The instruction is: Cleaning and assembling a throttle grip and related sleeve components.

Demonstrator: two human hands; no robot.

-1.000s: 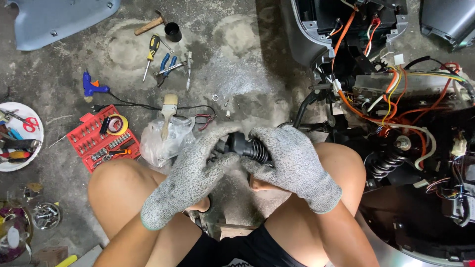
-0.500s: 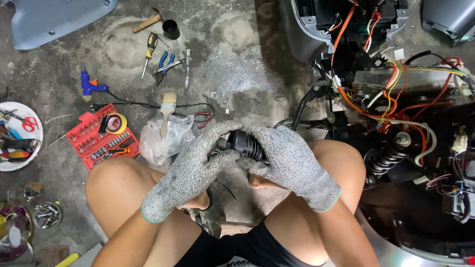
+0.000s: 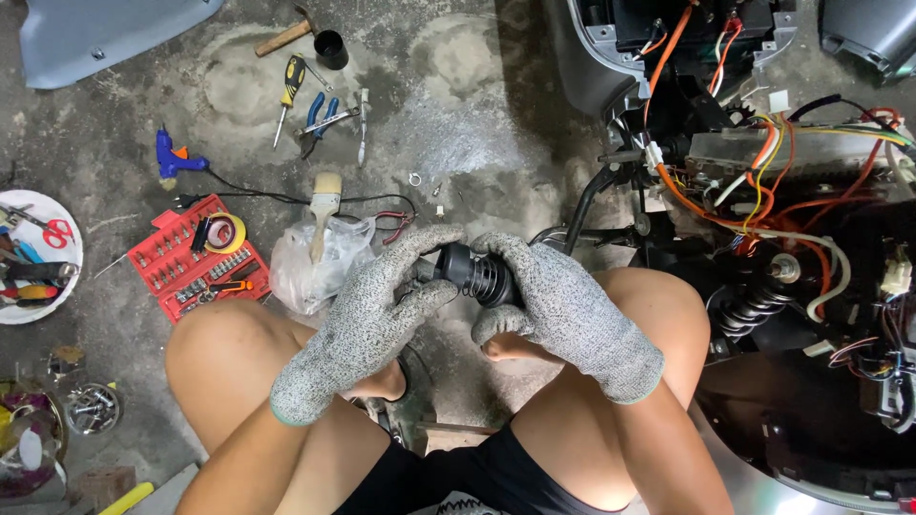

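Black ribbed rubber boot (image 3: pixel 474 277), corrugated, tubular; held at frame centre above the knees, between both hands.

Left hand (image 3: pixel 367 319), grey knit glove: at 8 o'clock of the boot, fingers curled closed around its left end. Right hand (image 3: pixel 563 310), same glove: at 4 o'clock, wrapped shut over the boot's right end, thumb tucked beneath. What the boot covers cannot be told; the gloves hide both ends.

Plastic bag (image 3: pixel 315 262) with a paintbrush (image 3: pixel 324 205) laid across it: 9 o'clock, near the left hand, on the concrete floor (image 3: pixel 458 124).

Small loose ring and fasteners (image 3: pixel 425 186): 12 o'clock, on the floor.

Red socket set (image 3: pixel 196 257) with a tape roll: 9 o'clock, farther out. Blue glue gun (image 3: pixel 174 157), screwdriver (image 3: pixel 286 95), pliers (image 3: pixel 320 119), hammer (image 3: pixel 281 36): 10 to 11 o'clock. White tray (image 3: pixel 57 286) of hand tools: far 9 o'clock.

Opened scooter body (image 3: pixel 763 191), exposed orange, white and green wiring (image 3: pixel 754 162), coil spring (image 3: pixel 754 305): 2 to 3 o'clock.

Risk notes, as judgement:
- Rubber may tear or kink if the hands twist or pull against each other too hard.
- Knit gloves may slip on smooth ribs; the boot would fall between the knees onto gritty floor.
- Small fasteners lie loose and could be kicked or lost.
- Bare knees sit close to exposed wiring and metal edges at 3 o'clock.
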